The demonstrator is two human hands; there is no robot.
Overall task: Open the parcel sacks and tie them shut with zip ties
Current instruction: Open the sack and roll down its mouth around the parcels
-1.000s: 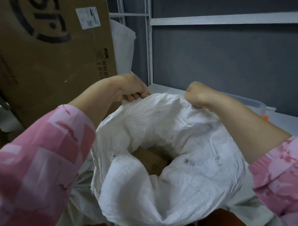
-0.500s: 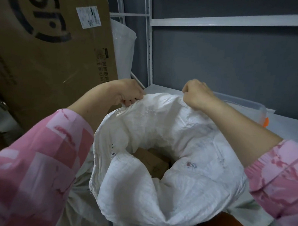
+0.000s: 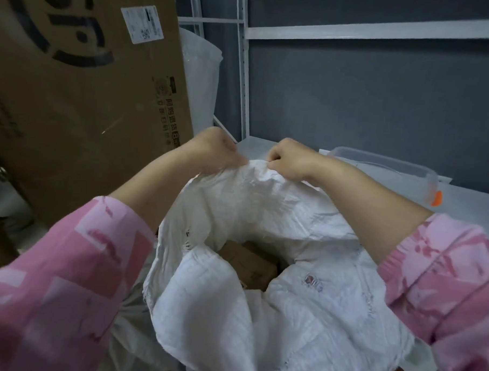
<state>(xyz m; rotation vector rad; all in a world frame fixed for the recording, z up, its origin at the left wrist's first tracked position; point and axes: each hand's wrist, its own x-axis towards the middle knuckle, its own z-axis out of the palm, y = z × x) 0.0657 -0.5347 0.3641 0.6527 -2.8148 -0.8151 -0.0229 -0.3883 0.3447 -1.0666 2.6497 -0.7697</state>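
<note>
Gathering the far rim of the white parcel sack (image 3: pixel 260 312) in the head view, our left hand (image 3: pixel 215 153) and right hand (image 3: pixel 290 162) pinch it with curled fingers; the near rim sags low over cardboard parcels (image 3: pixel 248 265), and may escape the bunch.

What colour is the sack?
White, a woven sack, seen in the head view.

A large brown cardboard box (image 3: pixel 81 99) with black lettering and a white label (image 3: pixel 141 24) leans at the left. White metal shelving (image 3: pixel 244 64) stands against a dark grey wall (image 3: pixel 368 92). A clear plastic container (image 3: pixel 389 169) with an orange clip (image 3: pixel 436 198) rests on the pale surface (image 3: pixel 472 206).
</note>
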